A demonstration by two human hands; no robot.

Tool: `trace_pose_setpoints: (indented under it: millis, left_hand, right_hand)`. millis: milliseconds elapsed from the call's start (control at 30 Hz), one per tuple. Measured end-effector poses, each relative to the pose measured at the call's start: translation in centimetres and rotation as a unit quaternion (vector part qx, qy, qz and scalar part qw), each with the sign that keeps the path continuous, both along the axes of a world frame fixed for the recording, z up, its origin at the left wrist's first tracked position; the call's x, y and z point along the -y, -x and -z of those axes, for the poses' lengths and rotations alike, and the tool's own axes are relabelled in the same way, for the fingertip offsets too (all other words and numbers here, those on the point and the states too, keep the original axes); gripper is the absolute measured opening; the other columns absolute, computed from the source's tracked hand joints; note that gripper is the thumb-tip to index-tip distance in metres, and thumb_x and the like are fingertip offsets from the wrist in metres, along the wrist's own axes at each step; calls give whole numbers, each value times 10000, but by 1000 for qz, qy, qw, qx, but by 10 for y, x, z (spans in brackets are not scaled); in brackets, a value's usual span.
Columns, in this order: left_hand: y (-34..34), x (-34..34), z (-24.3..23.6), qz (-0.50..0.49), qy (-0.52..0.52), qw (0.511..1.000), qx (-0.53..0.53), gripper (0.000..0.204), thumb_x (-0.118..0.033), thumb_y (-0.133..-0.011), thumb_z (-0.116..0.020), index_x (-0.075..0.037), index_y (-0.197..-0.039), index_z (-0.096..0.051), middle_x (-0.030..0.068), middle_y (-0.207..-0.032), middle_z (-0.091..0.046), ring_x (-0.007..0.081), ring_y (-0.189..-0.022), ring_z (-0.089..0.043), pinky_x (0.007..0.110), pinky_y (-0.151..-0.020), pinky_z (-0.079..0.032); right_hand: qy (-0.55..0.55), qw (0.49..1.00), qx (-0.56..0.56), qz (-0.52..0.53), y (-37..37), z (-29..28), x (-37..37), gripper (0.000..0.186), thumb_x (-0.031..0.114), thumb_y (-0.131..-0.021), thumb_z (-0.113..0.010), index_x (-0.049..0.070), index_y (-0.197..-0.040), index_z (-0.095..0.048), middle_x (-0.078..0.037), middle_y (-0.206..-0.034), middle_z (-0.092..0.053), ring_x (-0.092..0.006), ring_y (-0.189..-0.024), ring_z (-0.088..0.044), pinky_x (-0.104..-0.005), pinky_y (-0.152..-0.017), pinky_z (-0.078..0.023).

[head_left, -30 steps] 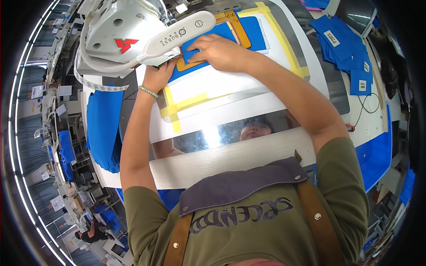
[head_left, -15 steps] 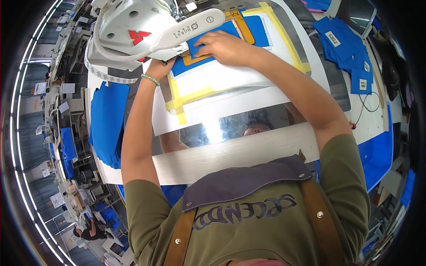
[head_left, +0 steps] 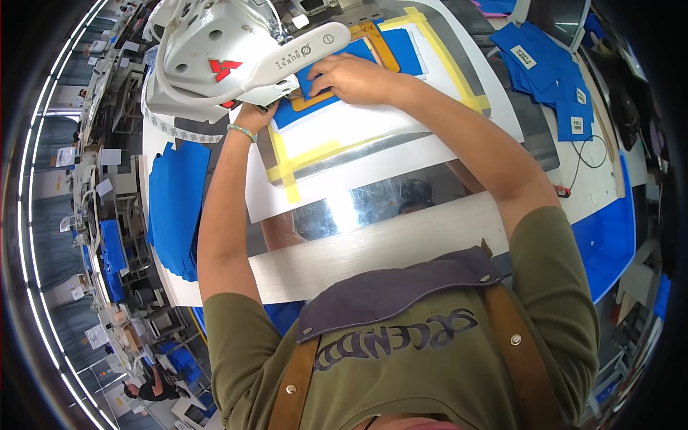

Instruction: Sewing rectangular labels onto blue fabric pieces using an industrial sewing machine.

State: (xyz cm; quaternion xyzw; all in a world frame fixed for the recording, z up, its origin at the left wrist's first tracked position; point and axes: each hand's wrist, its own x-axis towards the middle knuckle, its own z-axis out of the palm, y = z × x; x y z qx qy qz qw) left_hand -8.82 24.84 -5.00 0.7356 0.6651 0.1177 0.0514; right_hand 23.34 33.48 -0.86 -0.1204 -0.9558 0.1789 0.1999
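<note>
Downward, in the head view: a blue sheet lying flat under an orange frame, beside a white machine. On it, right hand with fingers loosely spread, gripping nothing visible; by its left end, left hand, fingertips hidden behind the machine, impossible to tell whether open or holding. Probably light, thin, pliable; best held by the edges.
</note>
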Motion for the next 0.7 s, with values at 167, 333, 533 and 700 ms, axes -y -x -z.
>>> trace_pose_setpoints:
  millis: [167,333,533,700]
  left_hand:
    - [6,1,9,11,-39,997,69,372,-222,-983,-714,-52,-1312,-672,180,-1288,-716,355,-1208,-673,435,-1028,-540]
    - [-5,4,12,-8,-36,991,131,317,-160,-1051,-611,-57,-1347,-660,166,-1325,-710,341,-1249,-655,438,-1054,-498]
    - [-17,21,-3,-56,-60,983,162,314,-157,-1054,-608,-25,-1333,-667,177,-1321,-715,346,-1245,-657,427,-1058,-489]
    - [-35,40,-22,-80,-94,957,264,311,-102,-980,-604,44,-1240,-693,199,-1170,-761,331,-1155,-705,396,-990,-524]
  right_hand:
    - [12,1000,2,-2,0,-7,2,398,-8,-945,-573,162,-1226,-799,-91,-1431,-655,-303,-1368,-565,-452,-1207,-399]
    - [-60,997,-8,49,10,3,-2,403,16,-939,-594,90,-1306,-743,-85,-1449,-652,-269,-1394,-545,-475,-1205,-392]
    - [-86,996,18,3,8,5,2,380,47,-921,-609,97,-1277,-732,-59,-1329,-686,-271,-1334,-564,-474,-1127,-443]
    - [-74,997,29,-13,-3,-4,15,356,32,-922,-624,67,-1257,-739,-75,-1343,-691,-284,-1328,-570,-462,-1143,-451]
